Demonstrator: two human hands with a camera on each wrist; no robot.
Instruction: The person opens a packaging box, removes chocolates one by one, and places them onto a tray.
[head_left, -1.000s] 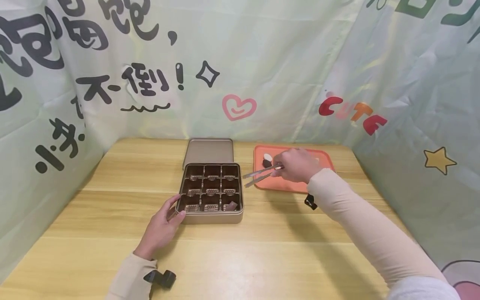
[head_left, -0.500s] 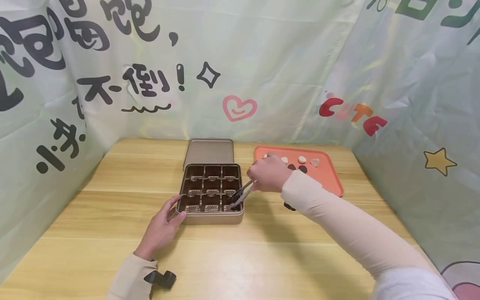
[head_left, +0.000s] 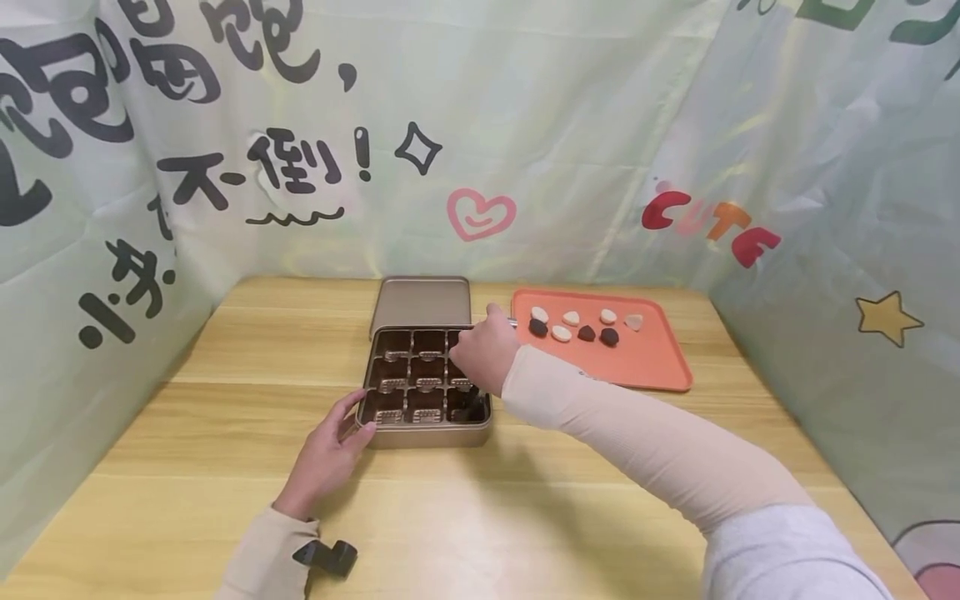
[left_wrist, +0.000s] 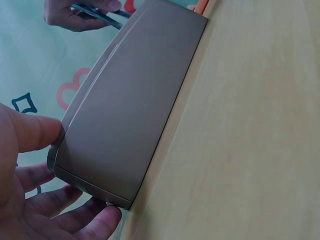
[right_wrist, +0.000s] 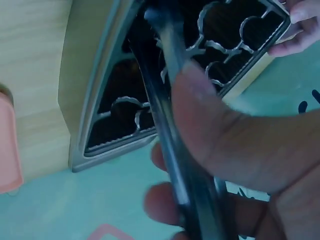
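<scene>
A brown metal box [head_left: 423,437] with a dark insert [head_left: 408,364] of small square compartments stands in front of me. My left hand [head_left: 318,458] grips its near left corner; in the left wrist view the thumb is at the upper edge and the fingers lie along the side wall [left_wrist: 95,187]. My right hand [head_left: 483,350] is over the box's right side, holding metal tongs [right_wrist: 172,145] between thumb and fingers. The tongs point down into the near right compartment. Their tips are dark and blurred in the right wrist view, and I cannot tell whether they hold a piece.
To the right lies an orange tray [head_left: 637,371] with several small white pieces [head_left: 561,333] and dark pieces [head_left: 609,337]. Behind the box is a flat brown lid [head_left: 423,302]. Printed fabric [head_left: 570,167] walls in the wooden table [head_left: 195,400].
My right hand has moved left with the tongs, from over the tray to above the box, and the tongs have tipped steeply downward. My left hand has stayed at the corner.
</scene>
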